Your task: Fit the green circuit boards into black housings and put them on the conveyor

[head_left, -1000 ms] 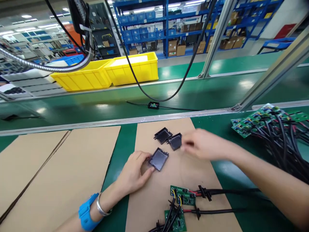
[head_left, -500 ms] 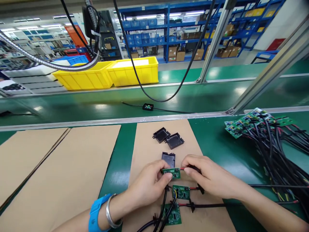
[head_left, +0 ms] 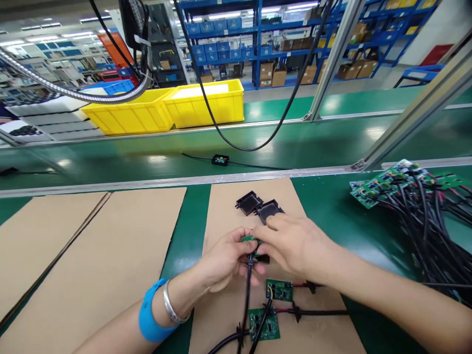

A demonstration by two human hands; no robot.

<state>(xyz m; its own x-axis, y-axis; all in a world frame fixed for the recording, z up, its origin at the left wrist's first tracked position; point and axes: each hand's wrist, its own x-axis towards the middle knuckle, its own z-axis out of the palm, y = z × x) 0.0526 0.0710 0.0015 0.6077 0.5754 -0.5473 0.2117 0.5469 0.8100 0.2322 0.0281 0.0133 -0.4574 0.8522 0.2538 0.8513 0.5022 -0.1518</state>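
Observation:
My left hand (head_left: 226, 258), with a blue band and a silver bangle at the wrist, pinches a small green circuit board (head_left: 249, 239). A black cable (head_left: 248, 285) hangs from the board toward me. My right hand (head_left: 291, 243) closes on the right side of the same board, its fingers covering much of it. A dark edge, likely a black plastic case half (head_left: 264, 258), shows under the right fingers. Just below lie another wired circuit board (head_left: 279, 290) and a lower circuit board (head_left: 268, 324). Two open black case halves (head_left: 249, 202) rest beyond my hands.
Cardboard (head_left: 221, 209) lies under the work, and more cardboard sheets (head_left: 121, 255) are at left. A heap of wired boards (head_left: 391, 182) sits at right. Behind the metal rail (head_left: 165, 183) lies a cased board (head_left: 220, 160); a black cable loop (head_left: 250, 148) hangs above. Yellow bins (head_left: 206, 105) stand farther back.
My right hand has moved left, over the board beside my left fingers. The nearest case half no longer lies visible on the cardboard. The held board's cable now hangs straight down in view.

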